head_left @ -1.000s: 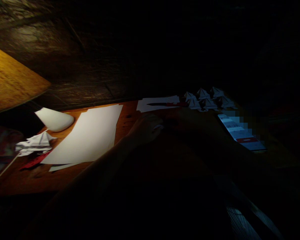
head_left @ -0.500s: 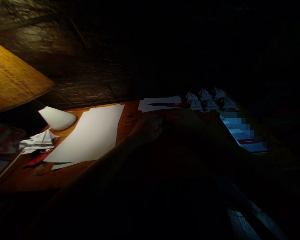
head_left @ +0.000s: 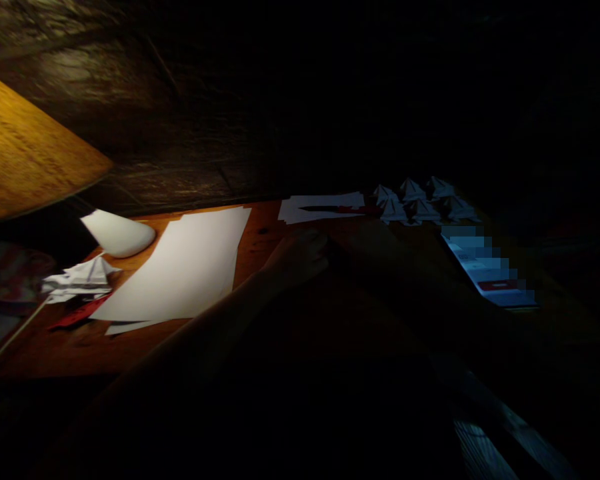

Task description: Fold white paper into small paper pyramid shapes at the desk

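Observation:
My left hand [head_left: 299, 255] is over the middle of the wooden table, its fingers curled inward. Close beside it on the right is my right hand [head_left: 373, 243], almost lost in the dark. Whatever lies between the two hands is too dark to make out. Just beyond them rests a knife [head_left: 350, 209] with a red handle and dark blade, lying on a small stack of white paper [head_left: 295, 208]. To the left of my left forearm are larger white sheets [head_left: 180, 267], brightly lit.
Several folded paper pieces [head_left: 413, 208] stand at the back right, with a lit phone [head_left: 490, 267] nearer me. At left are a white lamp base [head_left: 123, 235] under a yellow shade [head_left: 35, 153], a crumpled-looking folded paper [head_left: 83, 280], a red object [head_left: 77, 315] and a cord [head_left: 17, 337].
The camera view has shifted slightly. Both hands stay close together in nearly the same place, and the objects on the table lie as before.

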